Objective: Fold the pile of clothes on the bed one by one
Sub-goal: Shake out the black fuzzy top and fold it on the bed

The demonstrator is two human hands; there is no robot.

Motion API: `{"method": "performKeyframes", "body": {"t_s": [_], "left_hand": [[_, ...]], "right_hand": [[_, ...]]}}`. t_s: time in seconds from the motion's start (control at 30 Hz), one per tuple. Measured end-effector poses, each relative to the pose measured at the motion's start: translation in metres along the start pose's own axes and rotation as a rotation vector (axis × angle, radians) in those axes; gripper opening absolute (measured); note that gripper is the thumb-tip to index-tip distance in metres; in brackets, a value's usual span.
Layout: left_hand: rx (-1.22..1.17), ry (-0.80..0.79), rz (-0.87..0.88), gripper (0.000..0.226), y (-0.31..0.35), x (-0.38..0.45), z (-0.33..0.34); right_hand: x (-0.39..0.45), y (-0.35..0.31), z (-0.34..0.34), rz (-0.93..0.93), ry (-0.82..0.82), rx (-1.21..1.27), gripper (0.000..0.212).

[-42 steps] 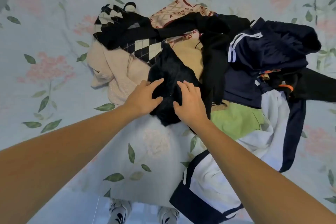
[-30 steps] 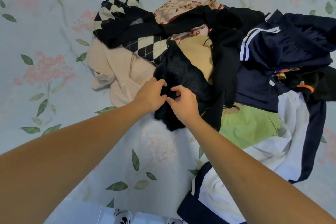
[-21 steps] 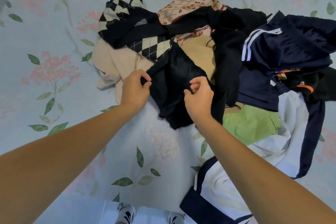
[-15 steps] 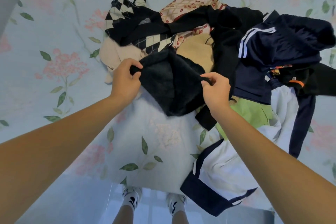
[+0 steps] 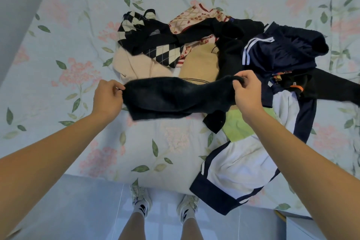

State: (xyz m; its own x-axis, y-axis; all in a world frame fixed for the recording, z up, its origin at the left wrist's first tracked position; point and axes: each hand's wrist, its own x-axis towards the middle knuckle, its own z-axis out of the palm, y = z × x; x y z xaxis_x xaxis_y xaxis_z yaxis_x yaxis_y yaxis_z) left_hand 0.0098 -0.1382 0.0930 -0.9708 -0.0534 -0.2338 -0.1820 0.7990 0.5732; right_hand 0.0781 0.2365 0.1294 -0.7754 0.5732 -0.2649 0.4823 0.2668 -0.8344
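Both hands, left hand [image 5: 108,96] and right hand [image 5: 247,88], are pinching the fuzzy black garment [image 5: 175,97] by its top corners; it is sagging softly, probably light, best held there.

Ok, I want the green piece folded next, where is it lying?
In the head view the green garment lies at the pile's near right edge, under the right hand, just beyond the white and navy garment.
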Motion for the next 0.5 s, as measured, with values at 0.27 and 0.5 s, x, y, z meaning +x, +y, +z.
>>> {"method": "performKeyframes", "body": {"t_s": [0.27,0.5], "left_hand": [[0.056,-0.244,0.191,0.03,0.028,0.0,0.036],[-0.298,-0.659,0.297,0.078,0.119,-0.013,0.078]], "right_hand": [[-0.003,0.021,0.014,0.007,-0.081,-0.029,0.014],[-0.027,0.021,0.031,-0.042,-0.313,0.042,0.022]]}}
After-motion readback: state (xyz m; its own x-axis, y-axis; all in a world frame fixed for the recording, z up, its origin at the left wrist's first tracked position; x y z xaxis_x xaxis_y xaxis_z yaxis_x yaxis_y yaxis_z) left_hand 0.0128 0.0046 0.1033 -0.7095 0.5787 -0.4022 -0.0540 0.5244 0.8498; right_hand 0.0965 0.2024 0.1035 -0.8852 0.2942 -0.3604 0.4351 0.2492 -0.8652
